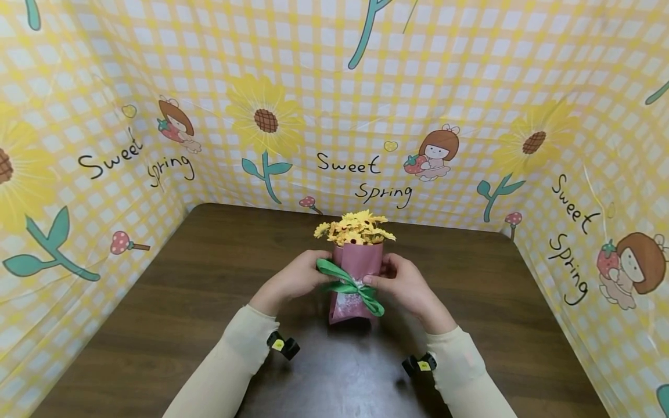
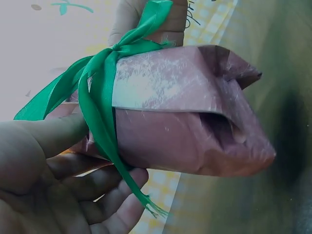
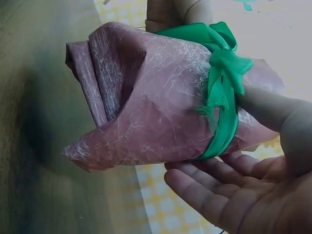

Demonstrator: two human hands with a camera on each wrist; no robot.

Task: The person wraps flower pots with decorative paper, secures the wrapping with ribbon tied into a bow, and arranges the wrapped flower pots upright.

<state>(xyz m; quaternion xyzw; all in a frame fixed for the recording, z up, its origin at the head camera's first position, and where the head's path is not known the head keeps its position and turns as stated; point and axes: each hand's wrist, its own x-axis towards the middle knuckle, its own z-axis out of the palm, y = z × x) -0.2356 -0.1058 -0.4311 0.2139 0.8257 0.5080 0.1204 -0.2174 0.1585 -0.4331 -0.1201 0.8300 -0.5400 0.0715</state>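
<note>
A bouquet of yellow flowers (image 1: 355, 228) stands upright in pink wrapping paper (image 1: 362, 260), between both hands. A green ribbon (image 1: 347, 286) is tied in a bow round the paper's middle. My left hand (image 1: 300, 276) grips the wrapped bouquet from the left, thumb near the ribbon. From the right side my right hand (image 1: 407, 283) holds it, the thumb on the front by the knot and the fingers behind. Both wrist views show the folded, creased lower end of the wrapping paper (image 2: 170, 141), apart from the table. White creases mark the paper (image 3: 165, 92) in the right wrist view.
A dark brown wooden table (image 1: 209, 325) lies under the hands. Yellow checked cloth (image 1: 334, 87) with printed flowers and figures hangs along the back and both sides. Small black cameras (image 1: 284, 345) are strapped at both wrists.
</note>
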